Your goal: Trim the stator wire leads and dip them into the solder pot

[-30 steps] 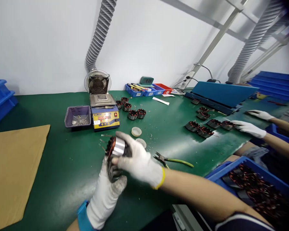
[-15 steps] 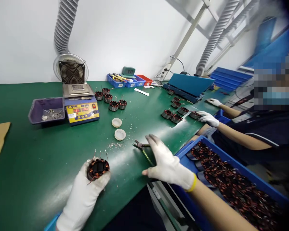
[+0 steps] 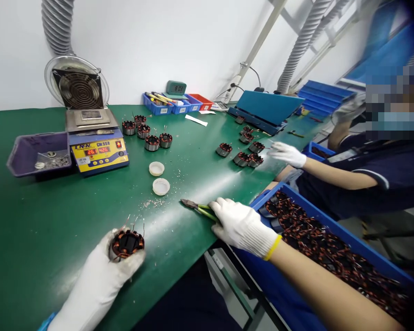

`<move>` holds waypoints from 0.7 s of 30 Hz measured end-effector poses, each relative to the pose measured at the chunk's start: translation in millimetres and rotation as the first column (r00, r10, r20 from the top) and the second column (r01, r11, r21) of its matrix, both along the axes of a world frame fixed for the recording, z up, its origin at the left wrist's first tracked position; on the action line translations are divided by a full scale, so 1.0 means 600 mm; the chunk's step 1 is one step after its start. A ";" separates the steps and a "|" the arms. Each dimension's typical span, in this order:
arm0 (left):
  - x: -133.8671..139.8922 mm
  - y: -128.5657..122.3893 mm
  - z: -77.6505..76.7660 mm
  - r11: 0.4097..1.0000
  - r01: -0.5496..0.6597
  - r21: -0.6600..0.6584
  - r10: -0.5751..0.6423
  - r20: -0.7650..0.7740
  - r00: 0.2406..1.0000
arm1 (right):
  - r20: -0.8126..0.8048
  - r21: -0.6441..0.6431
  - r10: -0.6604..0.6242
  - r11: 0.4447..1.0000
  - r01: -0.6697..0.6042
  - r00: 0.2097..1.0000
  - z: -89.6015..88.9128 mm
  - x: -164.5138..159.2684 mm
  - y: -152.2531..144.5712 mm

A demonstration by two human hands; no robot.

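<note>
My left hand (image 3: 101,276), in a white glove, is closed around a round motor stator (image 3: 127,243) with copper windings and thin wire ends sticking up, held just above the green table mat (image 3: 89,207). My right hand (image 3: 239,225), also gloved, has its fingers closed over the green handles of a pair of cutting pliers (image 3: 196,208) lying on the mat near the front edge; the pliers' jaws point left.
Two white caps (image 3: 158,178) lie mid-table. A yellow solder pot (image 3: 96,147), a fan (image 3: 76,87) and a purple tray (image 3: 37,156) stand at the back left, with stators (image 3: 146,133) beside them. A blue bin of stators (image 3: 331,248) sits at my right. A co-worker's gloved hand (image 3: 286,154) rests by other stators (image 3: 243,154).
My right hand let go of the stator, swung right and came down on the pliers' handles. My left hand kept the stator and turned it windings up. The view turned right.
</note>
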State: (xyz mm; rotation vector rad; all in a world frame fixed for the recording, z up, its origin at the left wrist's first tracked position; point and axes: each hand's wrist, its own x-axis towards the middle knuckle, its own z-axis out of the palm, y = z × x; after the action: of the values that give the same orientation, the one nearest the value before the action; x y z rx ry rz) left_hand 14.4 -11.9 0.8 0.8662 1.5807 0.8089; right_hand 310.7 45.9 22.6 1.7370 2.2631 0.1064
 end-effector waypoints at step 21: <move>-0.050 -0.002 -0.025 0.891 0.439 0.113 -0.444 0.016 0.896 | -0.466 -0.063 0.348 0.904 -0.423 0.813 0.016 -0.068 -0.036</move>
State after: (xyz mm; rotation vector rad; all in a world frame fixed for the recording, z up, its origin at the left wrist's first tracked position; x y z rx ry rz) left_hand -15.9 -12.8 -14.3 1.2243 1.2403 0.5785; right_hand 270.0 24.4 32.0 1.2849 2.8376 -0.4326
